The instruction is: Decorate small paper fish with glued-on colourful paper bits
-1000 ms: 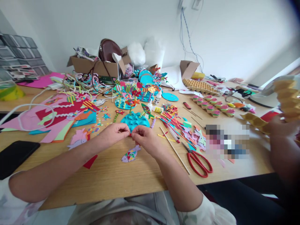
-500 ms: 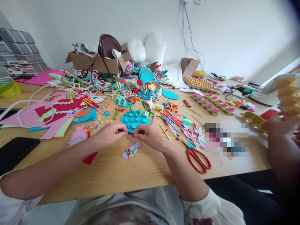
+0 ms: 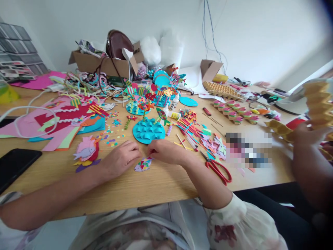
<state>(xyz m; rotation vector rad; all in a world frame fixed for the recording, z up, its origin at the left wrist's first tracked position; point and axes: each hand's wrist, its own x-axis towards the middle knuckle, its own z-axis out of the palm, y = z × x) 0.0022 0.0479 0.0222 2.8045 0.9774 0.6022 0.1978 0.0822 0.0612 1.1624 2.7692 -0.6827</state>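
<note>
A small purple paper fish (image 3: pixel 142 165) with coloured triangles lies flat on the wooden table (image 3: pixel 122 191). My left hand (image 3: pixel 123 157) rests just left of and above it, fingers bent together; whatever they hold is hidden. Over the fish's tail is my right hand (image 3: pixel 163 151), its fingertips pinched on something too small to name, with a bit of red beneath them. Just beyond both hands stands a turquoise scalloped base (image 3: pixel 147 131), with decorated paper fish (image 3: pixel 161 114) on twisted stems around it.
Red-handled scissors (image 3: pixel 218 169) lie right of my right arm, near paper scraps (image 3: pixel 214 144). Glue bottles (image 3: pixel 173 103) stand behind the base. A black phone (image 3: pixel 19 166) is at left. Another person's hand (image 3: pixel 308 133) holds egg-carton card at far right.
My left hand has come down and left, nearer the table. My right hand has lowered onto the fish's tail. The view has shifted slightly.
</note>
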